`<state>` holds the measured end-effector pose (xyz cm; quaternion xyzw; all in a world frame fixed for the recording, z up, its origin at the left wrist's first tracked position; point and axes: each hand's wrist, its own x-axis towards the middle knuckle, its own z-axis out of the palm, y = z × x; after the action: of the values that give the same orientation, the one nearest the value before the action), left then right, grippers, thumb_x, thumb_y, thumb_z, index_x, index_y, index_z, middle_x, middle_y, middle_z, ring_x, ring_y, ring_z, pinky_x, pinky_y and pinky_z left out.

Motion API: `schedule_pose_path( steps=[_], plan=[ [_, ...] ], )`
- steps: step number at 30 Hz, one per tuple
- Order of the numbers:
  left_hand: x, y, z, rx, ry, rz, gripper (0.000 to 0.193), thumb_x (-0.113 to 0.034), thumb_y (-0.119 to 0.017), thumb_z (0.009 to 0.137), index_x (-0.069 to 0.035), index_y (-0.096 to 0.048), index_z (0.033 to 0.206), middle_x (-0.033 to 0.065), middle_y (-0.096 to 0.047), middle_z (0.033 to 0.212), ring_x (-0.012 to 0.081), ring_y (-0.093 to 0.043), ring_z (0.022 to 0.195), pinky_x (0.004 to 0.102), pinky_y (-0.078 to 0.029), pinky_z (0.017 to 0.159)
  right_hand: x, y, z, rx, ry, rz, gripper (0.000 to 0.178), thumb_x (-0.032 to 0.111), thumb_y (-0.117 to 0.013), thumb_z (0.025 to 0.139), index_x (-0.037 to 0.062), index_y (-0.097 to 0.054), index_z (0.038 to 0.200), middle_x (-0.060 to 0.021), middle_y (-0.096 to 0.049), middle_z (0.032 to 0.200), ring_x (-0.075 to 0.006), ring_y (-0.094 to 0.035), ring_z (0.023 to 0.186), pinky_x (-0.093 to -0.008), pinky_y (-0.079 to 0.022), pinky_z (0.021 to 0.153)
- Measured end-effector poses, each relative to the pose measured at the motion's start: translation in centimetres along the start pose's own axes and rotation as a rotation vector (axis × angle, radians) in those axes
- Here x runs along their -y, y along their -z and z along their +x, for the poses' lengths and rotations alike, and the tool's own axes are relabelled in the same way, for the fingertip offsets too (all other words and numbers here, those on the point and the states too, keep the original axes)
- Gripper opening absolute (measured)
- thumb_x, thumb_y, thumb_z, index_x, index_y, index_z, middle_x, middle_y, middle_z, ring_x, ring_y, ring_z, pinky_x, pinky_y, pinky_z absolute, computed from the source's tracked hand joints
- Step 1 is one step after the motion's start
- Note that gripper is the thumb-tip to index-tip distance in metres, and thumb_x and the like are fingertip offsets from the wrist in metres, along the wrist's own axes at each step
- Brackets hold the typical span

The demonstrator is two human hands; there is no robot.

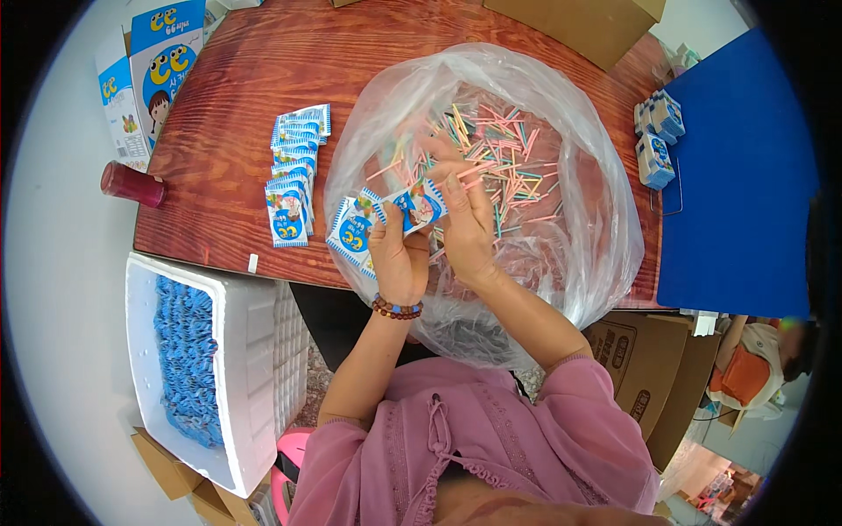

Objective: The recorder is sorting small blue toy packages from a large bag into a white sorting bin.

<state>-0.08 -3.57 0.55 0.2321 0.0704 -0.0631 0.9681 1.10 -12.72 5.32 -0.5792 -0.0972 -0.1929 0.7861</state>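
Observation:
My left hand [399, 259], with a beaded bracelet at the wrist, is closed on a few small blue-and-white packets [354, 233] fanned out to its left. One packet [424, 207] stretches right, to the fingers of my right hand [469, 232]. That hand is closed in a pinch, and thin pink sticks [474, 173] jut from its fingertips beside the packet's end. Both hands are over the near left part of a large clear plastic bag [605, 188], spread open on the table. Loose pastel sticks [517, 180] in pink, yellow and green lie scattered inside it.
An overlapping row of packets [296, 171] lies left of the bag on the wooden table [228, 96]. A red jar [133, 185] is at the left edge. Lower left, a white foam box [232, 386] holds many blue packets. A blue panel [737, 184] stands right; a cardboard box [583, 24] sits behind.

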Motion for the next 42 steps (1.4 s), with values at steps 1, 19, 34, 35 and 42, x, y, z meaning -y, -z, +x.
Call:
schedule_pose_path(
  steps=[1, 19, 34, 35, 42],
  plan=[
    [-0.1, -0.1, 0.1, 0.007, 0.002, -0.011, 0.022, -0.020, -0.052, 0.100, -0.005, -0.058, 0.115, 0.0071, -0.065, 0.112, 0.0176, -0.064, 0.100, 0.0352, -0.053, 0.086, 0.0, 0.2, 0.1, 0.041, -0.008, -0.062, 0.027, 0.023, -0.041, 0.103, 0.0028, -0.057, 0.111, -0.0163, -0.050, 0.136, -0.0255, -0.033, 0.137, -0.0401, -0.026, 0.111],
    [0.1, 0.3, 1.0, 0.061, 0.007, -0.088, 0.024, -0.023, -0.051, 0.100, -0.003, -0.060, 0.110, 0.0080, -0.067, 0.111, 0.0180, -0.065, 0.098, 0.0342, -0.053, 0.087, 0.9, 0.2, 1.1, 0.044, -0.261, 0.214, 0.043, 0.017, -0.040, 0.098, -0.0069, -0.046, 0.134, -0.0183, -0.041, 0.146, -0.0269, -0.035, 0.137, -0.0400, -0.024, 0.114],
    [-1.5, -0.5, 1.9, 0.079, 0.035, -0.181, 0.028, -0.027, -0.054, 0.099, -0.006, -0.060, 0.115, 0.0064, -0.067, 0.110, 0.0196, -0.065, 0.098, 0.0354, -0.051, 0.082, 4.2, 1.8, 4.3, 0.295, -0.186, -0.458, 0.044, 0.011, -0.053, 0.093, -0.0011, -0.046, 0.135, -0.0147, -0.057, 0.124, -0.0208, -0.055, 0.117, -0.0347, -0.041, 0.102],
    [-1.7, -0.3, 1.9, 0.169, 0.011, -0.154, 0.030, -0.029, -0.054, 0.099, -0.006, -0.059, 0.118, 0.0067, -0.067, 0.111, 0.0193, -0.064, 0.098, 0.0337, -0.050, 0.079, 3.5, 1.5, 3.4, 0.261, -0.127, -0.668, 0.033, 0.007, -0.060, 0.089, -0.0014, -0.057, 0.121, -0.0083, -0.062, 0.106, -0.0146, -0.059, 0.100, -0.0292, -0.046, 0.089],
    [-3.8, -1.1, 1.9, 0.040, -0.161, 0.060, 0.018, -0.008, -0.059, 0.094, 0.001, -0.063, 0.109, 0.0086, -0.068, 0.102, 0.0155, -0.063, 0.096, 0.0334, -0.051, 0.088, 4.5, 2.1, 5.4, 0.532, -0.260, -0.491, 0.017, 0.008, -0.068, 0.086, 0.0009, -0.069, 0.101, -0.0006, -0.062, 0.087, -0.0062, -0.054, 0.083, -0.0231, -0.043, 0.072]
  ],
)
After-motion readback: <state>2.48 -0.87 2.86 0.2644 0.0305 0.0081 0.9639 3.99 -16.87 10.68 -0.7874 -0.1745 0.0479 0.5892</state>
